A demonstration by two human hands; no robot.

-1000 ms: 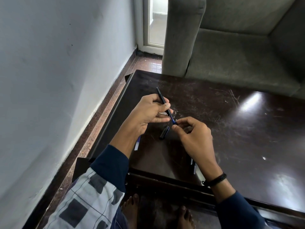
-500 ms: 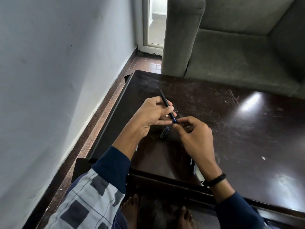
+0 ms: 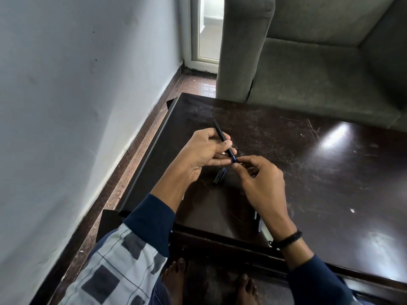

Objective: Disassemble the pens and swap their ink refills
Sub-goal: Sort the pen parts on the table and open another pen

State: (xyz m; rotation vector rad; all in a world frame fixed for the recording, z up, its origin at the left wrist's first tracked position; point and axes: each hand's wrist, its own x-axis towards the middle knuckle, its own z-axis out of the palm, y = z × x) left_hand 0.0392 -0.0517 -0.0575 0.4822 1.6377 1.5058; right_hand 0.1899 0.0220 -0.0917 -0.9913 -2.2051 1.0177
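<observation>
Above the near left part of the dark, scratched worktop (image 3: 330,172), both of the person's hands meet around one slim black pen (image 3: 221,135). The left hand (image 3: 204,155) grips the barrel, with the thumb and curled fingers closed round its middle. The rear end sticks out past the knuckles and points up and away, toward the far left edge. The right hand (image 3: 262,183) pinches the pen's lower end between thumb and forefinger, where a short blue section shows just at the fingertips (image 3: 244,159). Its other fingers are loosely curled beneath. The pen is held tilted and clear of the surface.

Directly below the two hands a dark pen cap (image 3: 219,176) lies on the worktop, apart from the held pen. More small pen parts (image 3: 257,221) lie near the front edge, half hidden behind the right wrist; what they are cannot be told. A black wristband (image 3: 286,238) circles that wrist.

A grey sofa (image 3: 308,62) stands just beyond the worktop's far side, and a pale wall (image 3: 77,106) runs along the left.
</observation>
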